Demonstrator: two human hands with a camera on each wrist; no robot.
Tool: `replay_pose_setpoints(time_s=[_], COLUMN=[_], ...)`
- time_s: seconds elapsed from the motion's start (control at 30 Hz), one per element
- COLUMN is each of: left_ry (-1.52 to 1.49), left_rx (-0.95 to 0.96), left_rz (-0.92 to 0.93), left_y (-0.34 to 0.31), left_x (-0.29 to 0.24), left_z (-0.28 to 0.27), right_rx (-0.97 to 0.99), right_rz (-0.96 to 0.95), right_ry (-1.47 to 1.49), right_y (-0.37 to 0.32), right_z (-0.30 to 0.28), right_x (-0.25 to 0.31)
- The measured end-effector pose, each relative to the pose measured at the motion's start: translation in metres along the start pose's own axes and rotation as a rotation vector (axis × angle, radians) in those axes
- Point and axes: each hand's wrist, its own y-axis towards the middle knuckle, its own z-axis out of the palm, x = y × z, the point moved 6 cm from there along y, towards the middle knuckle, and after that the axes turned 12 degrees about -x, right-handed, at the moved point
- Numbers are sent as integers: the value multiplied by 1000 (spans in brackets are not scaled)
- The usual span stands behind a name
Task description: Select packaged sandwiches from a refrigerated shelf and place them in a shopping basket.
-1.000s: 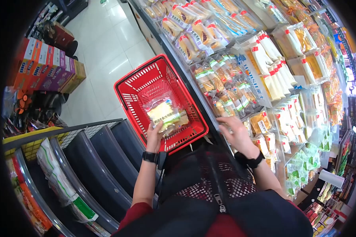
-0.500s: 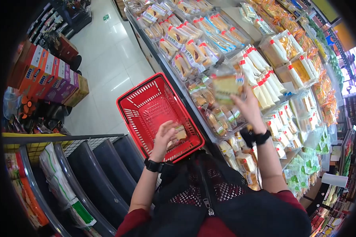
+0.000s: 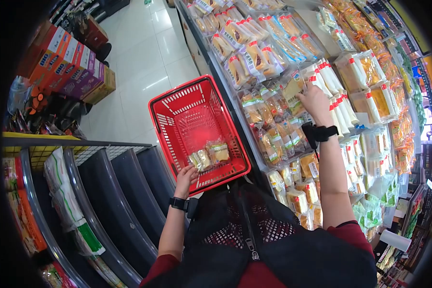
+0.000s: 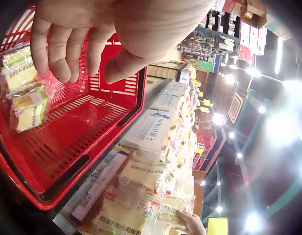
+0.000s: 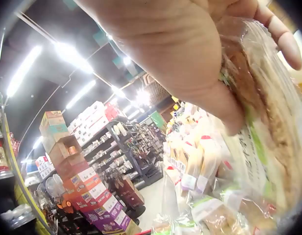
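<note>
My right hand (image 3: 317, 102) grips a clear-wrapped pack of sliced bread (image 3: 293, 93) over the display of packaged breads. In the right wrist view the thumb presses the pack's (image 5: 261, 112) green-striped wrapper, with the brown crust showing. My left hand (image 3: 186, 181) hangs over the near rim of the red shopping basket (image 3: 157, 122), its fingers loosely bent and holding nothing. Two bread packs lie in the basket's near end: a pale one (image 3: 200, 159) close to the left fingertips, and a browner one (image 3: 218, 151) beside it. The left wrist view shows the fingers (image 4: 58, 54) above them.
Clear dividers split the bread display, with white-wrapped loaves (image 3: 343, 113) beside the right hand and purple-labelled buns (image 3: 254, 62) farther off. A dark tiered rack (image 3: 113, 192) stands left of the basket. Stacked cartons (image 3: 67, 67) stand across the tiled floor (image 3: 134, 57).
The left hand let go of a bread pack in the basket, rose, then came back to the near rim. My right hand reached out over the display and now holds a bread pack there.
</note>
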Motion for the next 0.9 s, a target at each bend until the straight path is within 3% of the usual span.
replay_pose_setpoints(time_s=[0.1,0.17,0.3,0.37,0.43,0.57,0.63,0.77,0.83,0.9], left_ry=[13,0,31,257,236,498,429,868,888,914], left_rx=[-9,-51,-68,-137,-150,-300,-220,-268,-294,-344], left_rz=[-23,-47,-91,-14,-24,170,111,141,112,32], left_y=[1,3,36,67,72,126,166,164,200,188], left_x=[5,9,37,50,51,60,90,69,105,98], left_z=[-2,-2,-10,-19,-17,-31,-35,-16,-27,-18], right_rx=[-121,-168,-306,-351,-586,-539,-485,-329,-301,-269], right_rz=[-109,-86,-102,-92,-181,-225,-222,-141,-111,-74], right_ry=[7,-5,-71,-83,-71,138,157,185,170,147], right_y=[2,0,-18,-25,-39,-96,-122,-165,-180,-191], right_z=[17,27,1,-12,-36,-55,-58,-48,-52,-51], right_x=[0,3,14,17,16,27,23,26,18,12])
